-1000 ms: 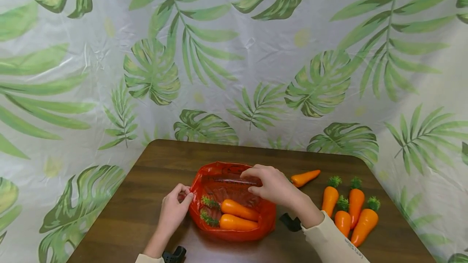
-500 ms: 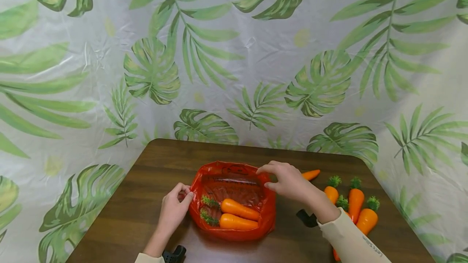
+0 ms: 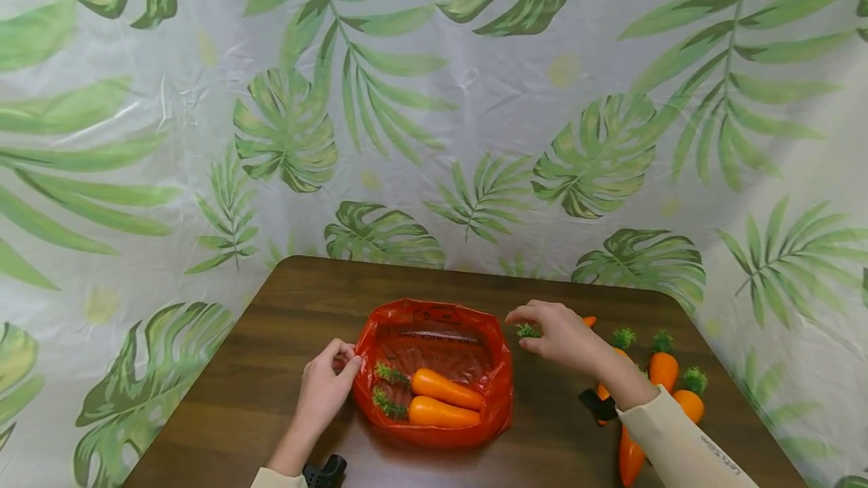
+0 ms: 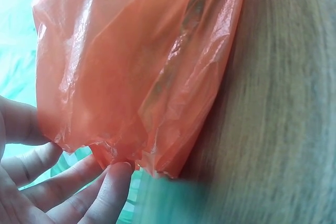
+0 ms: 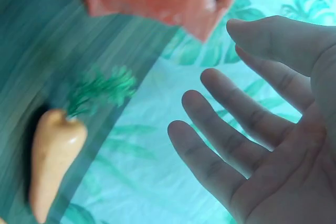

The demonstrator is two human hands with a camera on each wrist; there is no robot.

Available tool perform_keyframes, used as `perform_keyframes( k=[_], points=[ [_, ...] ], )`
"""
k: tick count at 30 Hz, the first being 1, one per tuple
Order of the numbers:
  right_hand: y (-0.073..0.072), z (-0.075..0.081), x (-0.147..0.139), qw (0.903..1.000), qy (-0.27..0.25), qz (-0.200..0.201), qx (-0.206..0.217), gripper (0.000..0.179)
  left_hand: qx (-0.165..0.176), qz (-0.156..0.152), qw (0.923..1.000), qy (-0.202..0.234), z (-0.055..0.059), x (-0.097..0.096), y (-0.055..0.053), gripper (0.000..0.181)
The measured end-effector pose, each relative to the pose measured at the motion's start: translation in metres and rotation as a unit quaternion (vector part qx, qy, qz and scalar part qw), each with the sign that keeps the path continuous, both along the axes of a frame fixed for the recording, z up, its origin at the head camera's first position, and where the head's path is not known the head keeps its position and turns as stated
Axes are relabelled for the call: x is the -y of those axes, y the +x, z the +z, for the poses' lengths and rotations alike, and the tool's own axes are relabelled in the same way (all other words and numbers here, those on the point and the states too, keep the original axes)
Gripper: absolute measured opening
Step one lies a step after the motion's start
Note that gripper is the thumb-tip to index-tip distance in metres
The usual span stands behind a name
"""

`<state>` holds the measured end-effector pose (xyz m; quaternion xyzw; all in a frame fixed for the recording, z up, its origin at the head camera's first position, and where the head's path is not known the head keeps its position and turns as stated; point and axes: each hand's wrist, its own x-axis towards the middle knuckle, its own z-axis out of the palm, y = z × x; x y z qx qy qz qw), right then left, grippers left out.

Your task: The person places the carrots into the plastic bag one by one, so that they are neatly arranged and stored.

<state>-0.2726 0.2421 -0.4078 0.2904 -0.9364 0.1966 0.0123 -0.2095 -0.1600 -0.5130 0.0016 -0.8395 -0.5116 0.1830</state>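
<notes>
A red plastic bag [image 3: 500, 405] stands with its mouth spread wide. Two toy carrots [image 3: 444, 389] with green tops lie inside it, side by side. My left hand [image 3: 327, 381] pinches the bag's left rim between thumb and fingers; the left wrist view shows the thin film [image 4: 121, 77] at the fingertips. To the right of the bag, my right hand [image 3: 566, 336] hovers with fingers spread and nothing in them. Below it lies a single carrot, partly hidden, its leafy top [image 3: 528, 330] showing left of the hand. The right wrist view shows a carrot [image 5: 55, 156] apart from the fingers.
Several more carrots [image 3: 663, 371] lie at the right of the dark wooden table [image 3: 271, 352], some covered by the right forearm. A leaf-patterned curtain [image 3: 475, 134] hangs directly behind the table's far edge.
My right hand has moved right, from over the bag's mouth past its right rim to above the single carrot. The left hand keeps its pinch on the rim.
</notes>
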Motion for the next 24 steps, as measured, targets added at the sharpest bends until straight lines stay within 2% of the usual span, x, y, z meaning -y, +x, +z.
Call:
perform_keyframes(
  k=[11, 18, 24],
  points=[
    [-0.018, -0.019, -0.033, 0.9990, 0.008, -0.029, 0.033, 0.038, -0.003, 0.005, 1.0000, -0.003, -0.002, 0.000, -0.001, 0.014],
    [-0.028, -0.029, -0.049, 0.9985, 0.037, -0.038, 0.012, 0.037, -0.003, 0.002, 1.0000, -0.001, -0.002, -0.001, -0.001, 0.014],
    [-0.035, -0.038, -0.058, 0.9987, 0.033, -0.038, 0.011, 0.037, -0.005, 0.004, 1.0000, -0.001, -0.003, 0.000, -0.001, 0.014]
  ],
)
